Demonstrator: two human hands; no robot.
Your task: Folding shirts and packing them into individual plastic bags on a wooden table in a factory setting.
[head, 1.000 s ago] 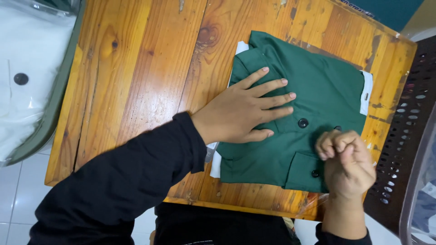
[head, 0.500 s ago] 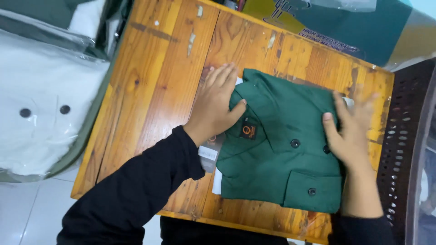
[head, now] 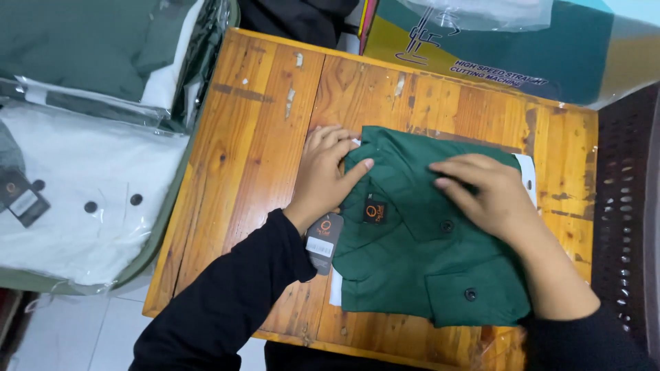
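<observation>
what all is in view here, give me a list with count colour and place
folded shirt: 1, dark green with dark buttons, on the table under both hands
hang tag: 1, dark grey with a white label, at the shirt's left edge by the left wrist
wooden table: 1, orange-brown, worn, centre
bagged white garment: 1, white with dark buttons, in clear plastic, left of the table
bagged green garment: 1, dark green, in clear plastic, top left
cardboard box: 1, teal and yellow, behind the table
perforated panel: 1, dark brown, right edge
left hand: 1, black sleeve, at the shirt's collar
right hand: 1, black sleeve, flat on the shirt
</observation>
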